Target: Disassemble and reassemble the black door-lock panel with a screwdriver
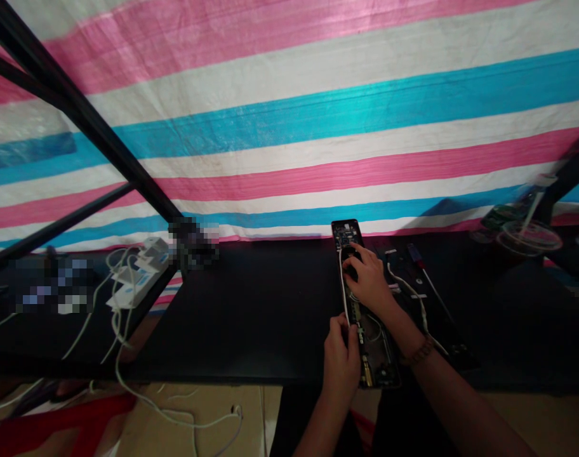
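Note:
A long, narrow black device (378, 355) lies open on the black table, its circuit board and inner parts showing. A white cable (344, 285) runs along its left edge. My left hand (341, 355) pinches at the lower end of this cable, by the device's left side. Over the upper part of the device is my right hand (366, 273), thumb and fingers bent and a little apart around a dark round part; whether they grip it is too small to tell. To the right lie a second white cable (420, 304) and a screwdriver (430, 276).
White power strips (137, 279) with tangled cords stand at the left on the black table (242, 317). A clear plastic cup (530, 238) is at the right back. Striped sheeting hangs behind, crossed by a black metal frame (103, 136).

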Available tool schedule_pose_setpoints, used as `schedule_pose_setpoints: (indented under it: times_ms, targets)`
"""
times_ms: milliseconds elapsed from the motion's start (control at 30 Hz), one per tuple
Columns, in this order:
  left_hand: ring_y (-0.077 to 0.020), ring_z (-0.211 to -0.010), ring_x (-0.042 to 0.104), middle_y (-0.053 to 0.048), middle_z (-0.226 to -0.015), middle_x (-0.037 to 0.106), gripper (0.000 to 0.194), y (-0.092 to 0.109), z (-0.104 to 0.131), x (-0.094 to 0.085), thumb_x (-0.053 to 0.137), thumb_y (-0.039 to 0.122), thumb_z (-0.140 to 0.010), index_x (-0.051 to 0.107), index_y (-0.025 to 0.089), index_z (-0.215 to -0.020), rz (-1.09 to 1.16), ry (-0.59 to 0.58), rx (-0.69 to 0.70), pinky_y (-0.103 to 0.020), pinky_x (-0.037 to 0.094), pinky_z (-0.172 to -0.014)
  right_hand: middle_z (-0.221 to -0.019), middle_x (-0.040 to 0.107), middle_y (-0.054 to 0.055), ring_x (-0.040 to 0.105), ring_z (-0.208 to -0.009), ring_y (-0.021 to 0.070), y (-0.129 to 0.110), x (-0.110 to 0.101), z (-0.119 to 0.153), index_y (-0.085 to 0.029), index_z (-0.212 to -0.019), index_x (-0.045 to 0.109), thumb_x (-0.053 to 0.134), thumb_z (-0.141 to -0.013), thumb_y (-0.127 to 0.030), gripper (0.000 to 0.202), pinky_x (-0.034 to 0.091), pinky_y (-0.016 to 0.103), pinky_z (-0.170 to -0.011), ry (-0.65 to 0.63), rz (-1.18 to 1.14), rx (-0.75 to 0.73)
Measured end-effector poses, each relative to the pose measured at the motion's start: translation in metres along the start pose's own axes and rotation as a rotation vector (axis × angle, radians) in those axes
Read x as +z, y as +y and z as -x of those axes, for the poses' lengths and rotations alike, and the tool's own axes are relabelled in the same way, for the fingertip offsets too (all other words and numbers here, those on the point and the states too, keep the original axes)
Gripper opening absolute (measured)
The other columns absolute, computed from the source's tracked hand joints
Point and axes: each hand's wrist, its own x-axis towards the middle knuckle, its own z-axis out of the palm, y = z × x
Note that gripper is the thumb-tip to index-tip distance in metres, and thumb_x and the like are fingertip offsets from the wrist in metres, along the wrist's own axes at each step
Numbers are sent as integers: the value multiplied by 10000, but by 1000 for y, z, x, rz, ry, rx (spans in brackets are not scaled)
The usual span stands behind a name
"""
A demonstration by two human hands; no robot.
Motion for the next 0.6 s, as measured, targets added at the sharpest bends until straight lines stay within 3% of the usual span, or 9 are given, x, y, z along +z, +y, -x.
schedule_pose_setpoints:
  times_ms: [333,600]
  targets:
    - [-188,-781,608,-39,-870,638,243,-1,0,0,413,412,-1008,526,205,-952,1,-12,4,-278,437,-716,-1463,511,163,471,-1296,360,-4,-2,-1,-214,-896,641,614,-830,-178,80,394,529,-997,12,3,9]
    - [-188,-771,610,-41,-867,639,235,-4,-1,1,405,404,-1011,518,204,-958,-9,1,30,-281,440,-717,-1436,532,168,480,-1280,368,-6,0,-1,-216,-930,612,619,-824,-137,132,411,530,-969,-8,51,16]
